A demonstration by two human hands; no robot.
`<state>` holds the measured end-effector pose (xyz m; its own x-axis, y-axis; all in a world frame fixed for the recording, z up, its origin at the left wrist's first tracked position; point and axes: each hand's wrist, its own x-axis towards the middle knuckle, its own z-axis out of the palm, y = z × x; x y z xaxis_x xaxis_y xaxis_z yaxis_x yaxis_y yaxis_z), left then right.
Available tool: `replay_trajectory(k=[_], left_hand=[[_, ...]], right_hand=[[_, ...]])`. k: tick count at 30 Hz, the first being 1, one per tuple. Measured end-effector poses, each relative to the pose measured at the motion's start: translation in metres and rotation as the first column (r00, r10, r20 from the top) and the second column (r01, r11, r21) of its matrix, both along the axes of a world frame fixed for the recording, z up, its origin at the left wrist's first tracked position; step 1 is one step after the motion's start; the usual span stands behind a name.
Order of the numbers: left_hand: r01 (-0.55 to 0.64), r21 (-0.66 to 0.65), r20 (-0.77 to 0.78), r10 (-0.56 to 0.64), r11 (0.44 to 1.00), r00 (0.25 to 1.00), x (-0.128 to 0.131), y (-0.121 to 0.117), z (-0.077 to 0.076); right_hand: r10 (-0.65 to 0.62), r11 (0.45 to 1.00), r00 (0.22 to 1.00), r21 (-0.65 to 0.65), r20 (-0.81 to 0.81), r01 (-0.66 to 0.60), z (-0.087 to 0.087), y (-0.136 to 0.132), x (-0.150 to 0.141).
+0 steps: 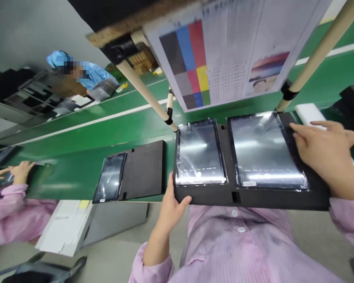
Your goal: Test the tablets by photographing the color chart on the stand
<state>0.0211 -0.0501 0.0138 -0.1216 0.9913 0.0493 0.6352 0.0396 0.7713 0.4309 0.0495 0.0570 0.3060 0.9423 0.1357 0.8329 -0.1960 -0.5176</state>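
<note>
Touching left edge of black tray [268, 199]: left hand [170, 206], thumb spread from fingers, closed on nothing. Right hand [327, 151] at tray's right end, fingers half-curled, hold unclear. Smaller tablet [199, 153] on tray's left half, larger tablet [264, 151] on right.

I have a tray [277, 199] in front of me on the table [73, 167]. Two tablets lie on it side by side, the left tablet [199, 153] and the right tablet [262, 151]. My left hand [168, 206] touches the tray's near left corner. My right hand [324, 151] is over its right end, just beside the right tablet. A block [308, 113] sits behind that hand. Behind the tablets, a sheet [227, 67] hangs up high between a left pole [144, 92] and a right pole [321, 53]. To the left, apart from my tray, I see another tray [146, 169], with a third tablet [110, 179] on its left side. Farther left is a co-worker's hand [22, 171].
</note>
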Motion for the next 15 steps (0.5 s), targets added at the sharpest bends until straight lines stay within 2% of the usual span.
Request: replay_trajectory(k=[2, 4, 8, 12, 15], left_hand=[[0.106, -0.056, -0.019, -0.107, 0.993, 0.994, 0.000, 0.005, -0.010], [0.162, -0.080, -0.080, -0.169, 0.983, 0.982, 0.002, 0.005, -0.014], [0.208, -0.064, -0.273, -0.218, 0.976, 0.937, 0.009, 0.002, -0.013], [0.279, -0.053, -0.409, -0.275, 0.959, 0.870, 0.018, -0.001, -0.014], [0.258, -0.070, -0.467, -0.260, 0.964, 0.845, 0.021, -0.003, -0.017]], right_hand=[[-0.061, 0.995, 0.997, -0.086, -0.045, 0.057, 0.007, 0.000, -0.003], [-0.143, 0.981, 0.985, -0.146, -0.097, 0.128, 0.007, 0.002, -0.005], [-0.252, 0.964, 0.954, -0.128, -0.161, 0.233, -0.005, -0.001, 0.001], [-0.183, 0.982, 0.926, -0.021, -0.329, 0.186, -0.021, -0.005, 0.012], [-0.143, 0.988, 0.943, 0.016, -0.301, 0.155, -0.028, -0.005, 0.019]])
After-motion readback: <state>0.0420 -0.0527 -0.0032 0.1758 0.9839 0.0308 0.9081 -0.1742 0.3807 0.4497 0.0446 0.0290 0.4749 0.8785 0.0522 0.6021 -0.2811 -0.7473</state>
